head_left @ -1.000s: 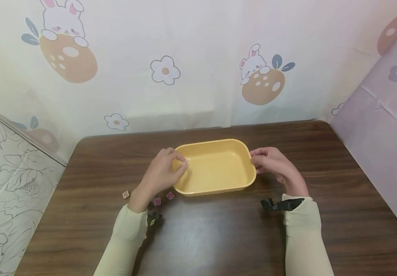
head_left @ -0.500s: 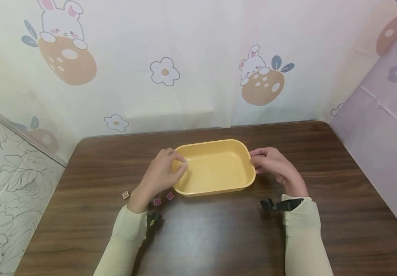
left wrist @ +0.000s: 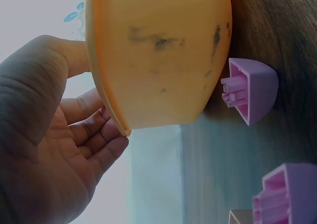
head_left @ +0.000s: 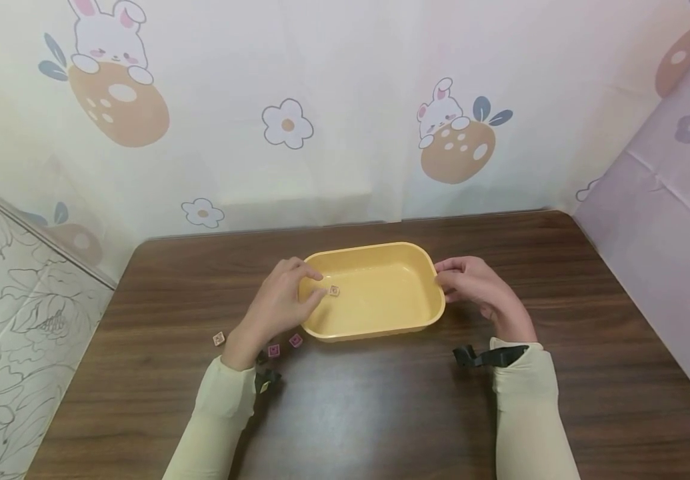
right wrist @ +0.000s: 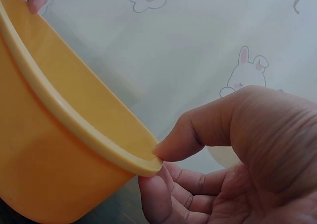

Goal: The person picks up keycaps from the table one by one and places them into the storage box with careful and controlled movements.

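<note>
A yellow plastic tray (head_left: pixel 375 300) sits on the dark wooden table. At its right end, my right hand (head_left: pixel 473 285) pinches the rim between thumb and fingers, seen closely in the right wrist view. My left hand (head_left: pixel 281 300) hovers over the left rim, thumb and forefinger parted. Just off those fingertips is a small beige keycap (head_left: pixel 334 291) within the tray; whether it is falling or lying on the bottom I cannot tell. Two pink-purple keycaps (head_left: pixel 274 351) lie near the left wrist, hollow undersides showing in the left wrist view. Another beige keycap (head_left: pixel 219 339) lies left of that wrist.
Black straps (head_left: pixel 489 356) hang from both wrists, close to the table. A curtain (head_left: pixel 345 153) printed with rabbits and flowers stands along the back edge. Patterned panels (head_left: pixel 21 347) border the left side.
The left thumb and forefinger have parted and let go of the beige keycap, which is now slightly lower and to the right of them. The right hand and tray stay put.
</note>
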`<state>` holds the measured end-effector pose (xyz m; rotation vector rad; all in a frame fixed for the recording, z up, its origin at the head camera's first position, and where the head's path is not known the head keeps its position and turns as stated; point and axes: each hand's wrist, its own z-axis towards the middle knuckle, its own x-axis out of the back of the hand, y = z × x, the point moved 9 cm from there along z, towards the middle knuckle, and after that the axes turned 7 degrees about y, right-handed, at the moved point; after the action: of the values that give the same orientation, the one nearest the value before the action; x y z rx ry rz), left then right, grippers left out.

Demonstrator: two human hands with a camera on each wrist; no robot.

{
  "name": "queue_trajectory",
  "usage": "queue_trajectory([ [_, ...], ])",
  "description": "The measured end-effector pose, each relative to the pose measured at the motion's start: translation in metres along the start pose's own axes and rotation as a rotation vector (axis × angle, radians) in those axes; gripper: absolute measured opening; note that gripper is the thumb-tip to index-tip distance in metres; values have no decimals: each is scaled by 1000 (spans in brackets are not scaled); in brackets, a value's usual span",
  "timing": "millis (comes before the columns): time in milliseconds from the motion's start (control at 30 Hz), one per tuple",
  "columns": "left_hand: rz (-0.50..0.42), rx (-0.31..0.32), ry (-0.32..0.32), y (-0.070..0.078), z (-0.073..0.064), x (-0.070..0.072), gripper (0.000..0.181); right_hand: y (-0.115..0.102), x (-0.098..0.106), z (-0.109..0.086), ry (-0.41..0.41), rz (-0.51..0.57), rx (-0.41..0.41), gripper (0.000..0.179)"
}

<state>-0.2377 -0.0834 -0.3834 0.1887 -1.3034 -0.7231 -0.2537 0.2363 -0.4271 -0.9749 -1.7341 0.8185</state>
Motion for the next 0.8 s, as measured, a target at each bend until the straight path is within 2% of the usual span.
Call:
queue_trajectory([
  [233,-25,20,-16,-5,-3,3,35,-1,-2,5,-7,-17,16,48],
  [400,-19,34,12,-9,-6,12,34,-4,-3,6,-16,-23,25,49],
  [800,4,102,18,-22,-21,28,32,-4,-5,5,-19,-50,18,50],
])
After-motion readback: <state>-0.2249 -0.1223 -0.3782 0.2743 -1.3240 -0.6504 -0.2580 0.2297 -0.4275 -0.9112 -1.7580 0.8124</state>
